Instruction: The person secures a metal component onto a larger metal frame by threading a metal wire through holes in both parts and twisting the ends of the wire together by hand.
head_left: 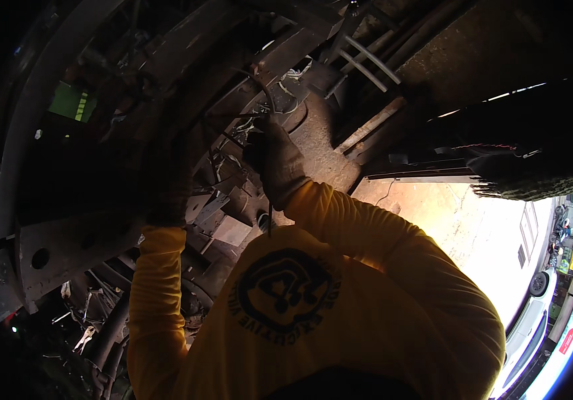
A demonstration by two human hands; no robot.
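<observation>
Both of my arms, in yellow sleeves, reach up into a dark mass of metal framework. My right hand (277,157), in what looks like a dark glove, is curled closed near several thin rods and a curved dark cable (265,88). What its fingers grip, if anything, is hidden in shadow. Just beyond it lie pale tangled wires (293,81) against a rusty rounded metal housing (320,130). My left hand (166,183) is very dark, beside a long metal beam, and its fingers do not show.
A steel plate with round holes (73,247) runs along the left. Pipes and scrap-like parts (110,327) crowd the lower left. Metal bars (371,63) jut out at the upper right. Beyond them is bright sunlit ground (443,213) with a white car (530,327).
</observation>
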